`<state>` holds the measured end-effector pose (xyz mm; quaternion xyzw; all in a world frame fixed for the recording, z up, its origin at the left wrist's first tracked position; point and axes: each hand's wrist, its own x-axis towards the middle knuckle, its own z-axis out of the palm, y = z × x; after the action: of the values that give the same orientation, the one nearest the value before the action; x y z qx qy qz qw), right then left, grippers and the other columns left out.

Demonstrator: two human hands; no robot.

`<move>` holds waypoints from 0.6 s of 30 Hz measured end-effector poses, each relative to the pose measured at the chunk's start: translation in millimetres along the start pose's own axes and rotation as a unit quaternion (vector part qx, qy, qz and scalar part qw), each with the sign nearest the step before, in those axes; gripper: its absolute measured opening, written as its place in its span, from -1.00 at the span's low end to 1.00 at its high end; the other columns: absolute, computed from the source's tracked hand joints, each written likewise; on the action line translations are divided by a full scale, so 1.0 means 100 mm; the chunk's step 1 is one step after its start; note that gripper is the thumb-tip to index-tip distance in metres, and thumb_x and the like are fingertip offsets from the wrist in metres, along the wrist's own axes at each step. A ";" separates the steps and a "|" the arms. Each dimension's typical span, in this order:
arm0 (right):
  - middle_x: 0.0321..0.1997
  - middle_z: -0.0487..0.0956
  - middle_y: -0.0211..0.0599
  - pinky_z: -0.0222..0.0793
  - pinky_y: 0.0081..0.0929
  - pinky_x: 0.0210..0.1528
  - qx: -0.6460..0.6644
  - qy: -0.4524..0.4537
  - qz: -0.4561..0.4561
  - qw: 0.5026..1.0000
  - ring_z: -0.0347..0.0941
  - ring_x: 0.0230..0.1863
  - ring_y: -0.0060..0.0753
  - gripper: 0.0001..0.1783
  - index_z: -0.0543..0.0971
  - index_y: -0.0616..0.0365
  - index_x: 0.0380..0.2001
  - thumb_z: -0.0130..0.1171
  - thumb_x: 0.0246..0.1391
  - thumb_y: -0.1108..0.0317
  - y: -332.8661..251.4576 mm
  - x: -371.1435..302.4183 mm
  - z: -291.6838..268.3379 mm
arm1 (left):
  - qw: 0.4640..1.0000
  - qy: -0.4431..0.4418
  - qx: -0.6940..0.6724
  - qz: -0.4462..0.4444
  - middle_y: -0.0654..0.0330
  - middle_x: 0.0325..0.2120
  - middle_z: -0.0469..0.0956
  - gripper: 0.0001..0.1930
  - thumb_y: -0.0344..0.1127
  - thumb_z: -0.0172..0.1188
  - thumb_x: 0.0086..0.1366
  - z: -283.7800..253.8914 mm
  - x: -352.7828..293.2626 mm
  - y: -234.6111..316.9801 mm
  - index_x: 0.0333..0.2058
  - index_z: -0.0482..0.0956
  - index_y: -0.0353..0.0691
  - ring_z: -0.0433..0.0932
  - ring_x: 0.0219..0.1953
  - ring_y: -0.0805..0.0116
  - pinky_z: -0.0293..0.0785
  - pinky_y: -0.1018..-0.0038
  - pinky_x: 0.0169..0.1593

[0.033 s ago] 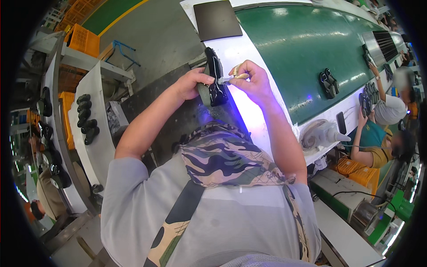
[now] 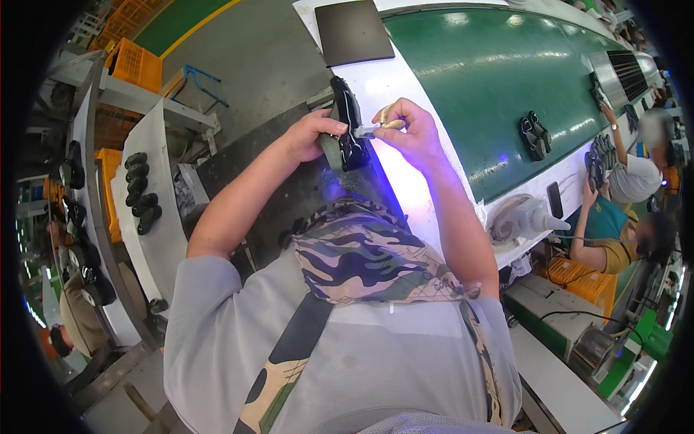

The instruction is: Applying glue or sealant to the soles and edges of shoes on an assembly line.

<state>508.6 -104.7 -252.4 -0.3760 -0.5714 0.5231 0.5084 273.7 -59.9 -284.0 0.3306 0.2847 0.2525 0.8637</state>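
Observation:
My left hand (image 2: 316,134) is closed round the grey side of a black shoe (image 2: 349,119), held upright over the dark bench edge. Its glossy black side, with a thin pale line along it, faces right. Pinched in my right hand (image 2: 413,130) is a small tool with a whitish tip (image 2: 366,131) and a yellowish part between the fingers; its exact kind does not show. That tip meets the shoe's glossy side, near the middle of its length. My left fingertips are hidden behind the shoe.
A green conveyor belt (image 2: 463,94) carries a pair of black sandals (image 2: 534,136). On the white ledge lie a dark square plate (image 2: 353,32), a translucent squeeze bottle (image 2: 520,219) and a phone (image 2: 554,200). Shoes line a left shelf (image 2: 155,116). Co-workers (image 2: 636,173) sit at right.
The shoe has shifted and tilted slightly to the left in my left hand. My right hand stays in nearly the same place, with the tool's tip still at the shoe.

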 end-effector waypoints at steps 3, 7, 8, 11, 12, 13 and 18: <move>-0.34 0.58 -0.27 0.36 -0.54 -0.20 -0.010 -0.004 0.009 1.000 0.44 -0.28 -0.56 -0.76 0.40 0.18 -0.49 0.28 -0.13 0.63 0.03 -0.02 -0.03 | 0.999 0.022 -0.040 0.008 0.08 -0.20 0.61 -0.58 -0.43 0.26 0.10 -0.04 0.00 -0.01 -0.02 0.47 -0.33 0.63 -0.18 0.25 0.56 0.31 0.01; -0.28 0.54 -0.23 0.42 -0.51 -0.14 -0.019 -0.037 0.021 0.999 0.45 -0.18 -0.51 -0.74 0.37 0.14 -0.46 0.30 -0.04 0.57 0.11 -0.07 -0.14 | 0.998 0.039 -0.050 0.019 0.08 -0.20 0.61 -0.58 -0.42 0.26 0.11 -0.14 0.01 -0.13 -0.02 0.47 -0.33 0.63 -0.17 0.25 0.56 0.31 0.02; -0.27 0.55 -0.23 0.42 -0.52 -0.14 -0.023 -0.037 0.022 0.999 0.45 -0.19 -0.51 -0.74 0.38 0.14 -0.46 0.31 -0.03 0.56 0.13 -0.09 -0.15 | 0.997 0.044 -0.059 0.028 0.08 -0.20 0.61 -0.58 -0.41 0.26 0.12 -0.14 0.01 -0.15 -0.01 0.47 -0.33 0.63 -0.17 0.24 0.56 0.31 0.02; -0.25 0.55 -0.22 0.43 -0.52 -0.15 -0.027 -0.039 0.023 0.999 0.46 -0.20 -0.51 -0.74 0.39 0.14 -0.45 0.33 -0.03 0.55 0.18 -0.14 -0.23 | 0.994 0.055 -0.081 0.044 0.07 -0.18 0.61 -0.58 -0.40 0.24 0.14 -0.16 0.00 -0.19 0.01 0.46 -0.33 0.63 -0.14 0.23 0.55 0.29 0.04; -0.24 0.55 -0.21 0.44 -0.51 -0.15 -0.026 -0.039 0.025 0.999 0.47 -0.21 -0.50 -0.74 0.40 0.15 -0.45 0.33 -0.03 0.55 0.19 -0.15 -0.25 | 0.992 0.060 -0.095 0.050 0.06 -0.16 0.61 -0.57 -0.39 0.23 0.16 -0.16 0.00 -0.19 0.02 0.45 -0.34 0.63 -0.12 0.21 0.54 0.27 0.07; -0.24 0.55 -0.21 0.44 -0.51 -0.15 -0.027 -0.039 0.025 0.999 0.47 -0.21 -0.50 -0.74 0.40 0.15 -0.45 0.33 -0.03 0.55 0.23 -0.16 -0.24 | 0.993 0.059 -0.094 0.050 0.06 -0.16 0.61 -0.57 -0.39 0.23 0.16 -0.18 -0.01 -0.21 0.02 0.45 -0.34 0.63 -0.12 0.21 0.54 0.27 0.07; -0.35 0.54 -0.34 0.41 -0.58 -0.27 0.121 0.108 0.074 0.984 0.46 -0.32 -0.58 -0.79 0.45 0.16 -0.44 0.32 -0.04 0.59 0.43 -0.13 -0.20 | 0.978 0.030 -0.178 0.104 -0.02 0.06 0.50 -0.37 -0.33 0.25 0.12 -0.24 0.01 -0.25 0.17 0.34 -0.40 0.51 0.10 0.10 0.33 0.19 0.29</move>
<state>526.3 -105.5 -297.9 -0.4073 -0.4163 0.5804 0.5691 264.4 -64.9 -317.2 0.1914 0.2254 0.3971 0.8689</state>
